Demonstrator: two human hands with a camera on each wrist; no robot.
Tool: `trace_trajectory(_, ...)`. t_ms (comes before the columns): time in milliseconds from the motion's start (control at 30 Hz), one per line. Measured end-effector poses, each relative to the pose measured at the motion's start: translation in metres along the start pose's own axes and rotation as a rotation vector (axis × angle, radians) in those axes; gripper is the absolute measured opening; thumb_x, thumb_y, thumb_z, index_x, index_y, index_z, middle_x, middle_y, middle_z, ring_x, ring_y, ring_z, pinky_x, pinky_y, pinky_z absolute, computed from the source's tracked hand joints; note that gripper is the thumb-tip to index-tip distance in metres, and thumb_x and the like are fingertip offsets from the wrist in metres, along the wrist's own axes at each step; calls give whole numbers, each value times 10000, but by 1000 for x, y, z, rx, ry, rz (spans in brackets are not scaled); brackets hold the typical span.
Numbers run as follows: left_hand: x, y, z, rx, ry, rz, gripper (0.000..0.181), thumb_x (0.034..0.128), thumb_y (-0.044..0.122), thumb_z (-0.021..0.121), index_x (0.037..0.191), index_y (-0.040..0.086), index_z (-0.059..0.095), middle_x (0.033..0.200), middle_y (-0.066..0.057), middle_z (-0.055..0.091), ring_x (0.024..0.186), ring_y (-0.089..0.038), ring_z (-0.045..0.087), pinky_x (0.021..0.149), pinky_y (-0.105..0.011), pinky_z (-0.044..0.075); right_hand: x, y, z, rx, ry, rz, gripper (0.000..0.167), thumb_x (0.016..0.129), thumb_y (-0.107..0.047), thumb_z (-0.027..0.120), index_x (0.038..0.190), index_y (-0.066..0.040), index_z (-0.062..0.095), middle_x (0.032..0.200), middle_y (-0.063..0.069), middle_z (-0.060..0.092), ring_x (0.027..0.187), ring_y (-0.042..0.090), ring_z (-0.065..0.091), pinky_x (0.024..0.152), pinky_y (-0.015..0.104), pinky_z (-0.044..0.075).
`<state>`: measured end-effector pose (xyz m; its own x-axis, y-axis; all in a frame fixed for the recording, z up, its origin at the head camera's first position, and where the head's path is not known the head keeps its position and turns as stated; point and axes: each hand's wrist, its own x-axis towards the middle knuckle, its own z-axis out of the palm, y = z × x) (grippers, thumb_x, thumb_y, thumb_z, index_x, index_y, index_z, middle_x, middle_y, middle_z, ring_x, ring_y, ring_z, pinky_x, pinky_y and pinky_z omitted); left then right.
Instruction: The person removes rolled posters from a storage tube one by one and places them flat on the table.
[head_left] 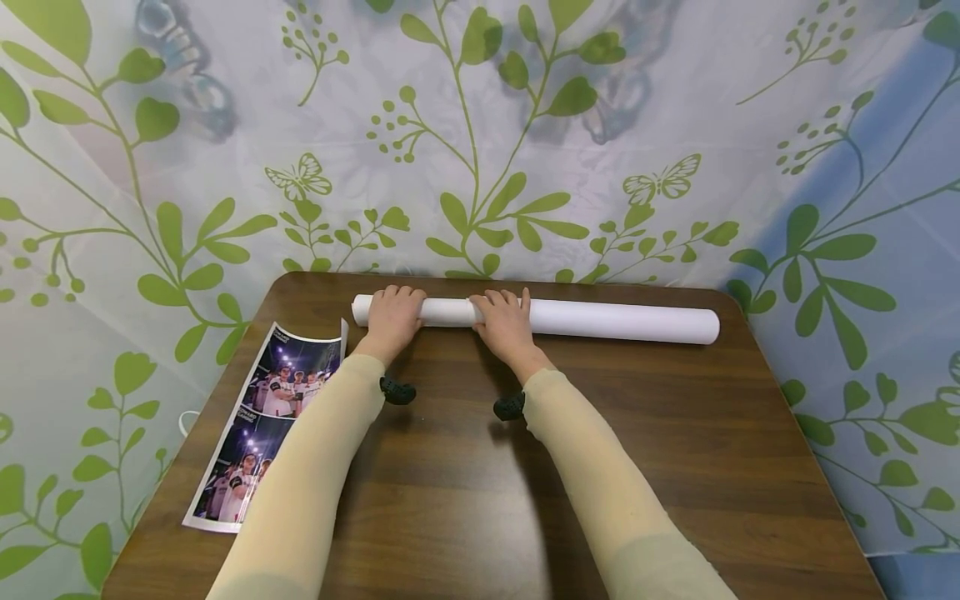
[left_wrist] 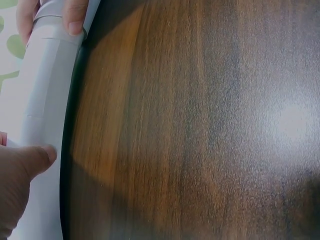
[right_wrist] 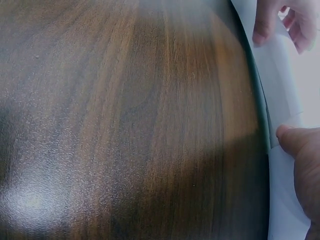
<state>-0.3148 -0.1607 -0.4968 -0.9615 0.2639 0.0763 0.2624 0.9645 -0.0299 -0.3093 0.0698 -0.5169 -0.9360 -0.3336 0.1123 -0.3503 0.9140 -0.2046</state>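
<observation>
Nearest, two pale cream fabric sleeves [head_left: 600,467] reach forward over a brown wood-grain table with rounded far corners [head_left: 712,442]; a small black device shows at each cuff — one at the left wrist [head_left: 397,391], one at the right [head_left: 509,407]. To the left, a glossy white-bordered sheet printed with two group photographs [head_left: 243,454] lies on the tabletop, partly hidden by the left sleeve; its upper right corner curls upward. Farther off, a long white paper-like roll [head_left: 622,322] lies crosswise near the table's far edge; the left hand [head_left: 393,321] grips it close to its left end, the right hand [head_left: 506,327] left of its middle — both curled over it, thumbs on the near side, with no wide gap between hand and roll. An edge in the roll's surface shows beside the right hand; the stretch between the hands looks slightly narrower. Behind hangs a whitish curtain patterned with green leaves and butterflies [head_left: 480,125].
</observation>
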Motion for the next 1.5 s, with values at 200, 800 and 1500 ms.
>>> trace_trajectory(200, -3, -4, -1, 0, 2, -4, 443, 925, 279, 789, 1308, 119, 634, 1313, -125, 634, 1219, -386, 523, 1024, -554, 405, 0, 0, 0, 4, 4, 1, 567, 971, -386, 713, 1493, -306, 508, 1546, 39, 468, 1428, 336, 370, 1190, 648, 42)
trace_trajectory(800, -4, -17, -4, 25, -31, -48, 395, 919, 239, 790, 1256, 107, 635, 1264, -142, 645, 1184, -396, 548, 974, -564, 423, 0, 1, 2, 2, 16, 1, 562, 967, -378, 720, 1485, -300, 517, 1539, 42, 472, 1426, 339, 371, 1190, 647, 44)
trace_trajectory(1500, -12, -48, -61, -312, -240, -108, 520, 1049, 412, 543, 1463, 99, 562, 1467, -155, 553, 1322, -439, 485, 1054, -628, 370, 0, 1, 1, 15, 10, -1, 566, 964, -374, 728, 1483, -297, 518, 1540, 45, 472, 1430, 344, 365, 1189, 650, 43)
